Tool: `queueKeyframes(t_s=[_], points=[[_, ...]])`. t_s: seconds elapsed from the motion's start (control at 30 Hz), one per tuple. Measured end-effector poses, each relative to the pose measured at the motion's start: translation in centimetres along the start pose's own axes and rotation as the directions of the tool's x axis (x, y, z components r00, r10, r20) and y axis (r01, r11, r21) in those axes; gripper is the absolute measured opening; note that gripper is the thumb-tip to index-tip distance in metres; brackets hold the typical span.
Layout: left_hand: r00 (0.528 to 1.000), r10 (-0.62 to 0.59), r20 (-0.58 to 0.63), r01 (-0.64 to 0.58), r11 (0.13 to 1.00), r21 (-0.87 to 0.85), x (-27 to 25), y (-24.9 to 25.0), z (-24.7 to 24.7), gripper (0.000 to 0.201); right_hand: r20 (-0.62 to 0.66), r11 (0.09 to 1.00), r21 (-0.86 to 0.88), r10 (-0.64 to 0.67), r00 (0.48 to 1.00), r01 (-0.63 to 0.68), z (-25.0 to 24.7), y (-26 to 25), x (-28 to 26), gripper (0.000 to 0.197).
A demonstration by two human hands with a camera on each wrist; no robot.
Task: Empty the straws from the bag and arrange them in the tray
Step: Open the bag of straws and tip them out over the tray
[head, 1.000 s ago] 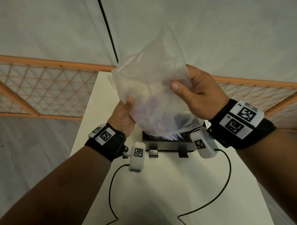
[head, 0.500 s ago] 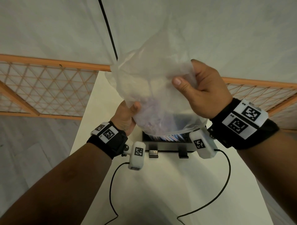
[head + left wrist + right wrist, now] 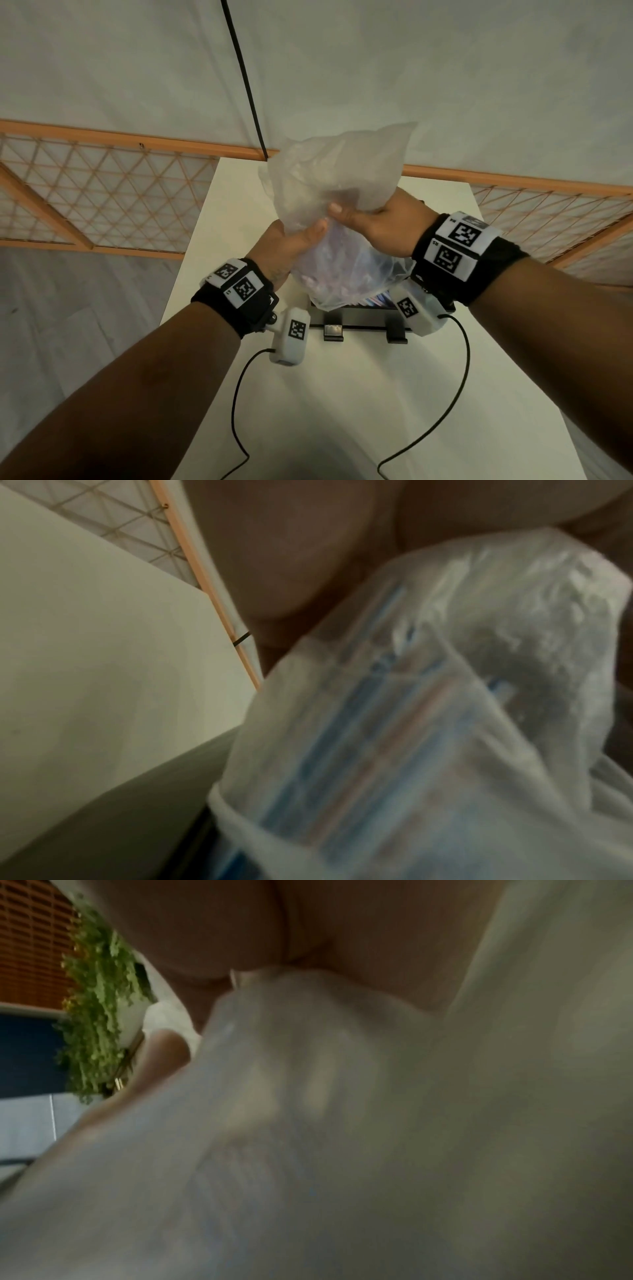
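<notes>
Table [image 3: 342, 394], pale and long, runs away from the person toward a wooden lattice fence [image 3: 102, 192] and a white wall. Black tray [image 3: 363, 320] stands on the table near its middle, mostly hidden under the bag; two clips show on its near rim, and a sliver of coloured straws lies inside it. Translucent plastic bag [image 3: 329, 192] is held up in the air above the tray, its mouth hanging down just over it. Left hand [image 3: 287, 243] grips the bag's left side, thumb pressed on the plastic and fingers curled behind it. Right hand [image 3: 387, 222] pinches the bag from the right, thumb in front. Straws [image 3: 359, 737], blue and reddish, lie bundled lengthwise inside the bag, seen blurred through the film in the left wrist view. Two black cables trail across the table from the wrist cameras.
</notes>
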State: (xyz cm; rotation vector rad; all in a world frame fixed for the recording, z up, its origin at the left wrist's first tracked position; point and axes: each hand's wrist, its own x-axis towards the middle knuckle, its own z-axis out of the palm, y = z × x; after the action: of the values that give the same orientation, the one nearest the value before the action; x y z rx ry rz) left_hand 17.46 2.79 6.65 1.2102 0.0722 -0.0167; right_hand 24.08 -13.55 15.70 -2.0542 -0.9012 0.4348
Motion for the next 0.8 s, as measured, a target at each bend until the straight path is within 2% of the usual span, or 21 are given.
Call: queueKeyframes(t_s=[0.07, 0.13, 0.27, 0.4, 0.63, 0.73, 0.8], points=[[0.999, -0.037, 0.019, 0.036, 0.997, 0.075, -0.1, 0.0, 0.1, 0.074, 0.048, 0.998, -0.056, 0.006, 0.999, -0.003, 0.3, 0.4, 0.3, 0.024], [0.999, -0.030, 0.040, 0.025, 0.994, 0.108, -0.3, 0.2, 0.2, 0.061, 0.011, 0.994, -0.112, 0.019, 1.000, -0.018, 0.1, 0.6, 0.5, 0.029], [0.998, 0.045, -0.037, -0.046, 0.999, -0.029, -0.5, 0.7, 0.1, 0.094, -0.063, 0.986, -0.166, -0.024, 0.998, 0.013, -0.4, -0.7, 0.5, 0.027], [0.996, 0.084, 0.017, -0.082, 0.990, -0.115, -0.7, 1.7, 0.1, 0.119, -0.197, 0.981, -0.160, -0.144, 0.970, 0.113, -1.7, -2.4, 0.3, 0.024], [0.997, 0.076, -0.016, -0.078, 0.978, -0.194, -1.1, 2.0, 0.1, 0.110, -0.223, 0.963, -0.172, -0.242, 0.944, 0.207, -2.4, -3.3, 0.6, 0.016], [0.997, 0.061, -0.055, -0.071, 0.977, -0.202, -1.3, 1.9, -0.1, 0.111, -0.264, 0.954, -0.204, -0.270, 0.926, 0.220, -2.3, -3.0, 0.6, 0.021], [0.994, 0.036, -0.107, -0.058, 0.976, -0.209, -1.5, 2.2, -0.2, 0.113, -0.304, 0.950, -0.212, -0.286, 0.909, 0.228, -2.5, -3.0, 0.6, 0.032]])
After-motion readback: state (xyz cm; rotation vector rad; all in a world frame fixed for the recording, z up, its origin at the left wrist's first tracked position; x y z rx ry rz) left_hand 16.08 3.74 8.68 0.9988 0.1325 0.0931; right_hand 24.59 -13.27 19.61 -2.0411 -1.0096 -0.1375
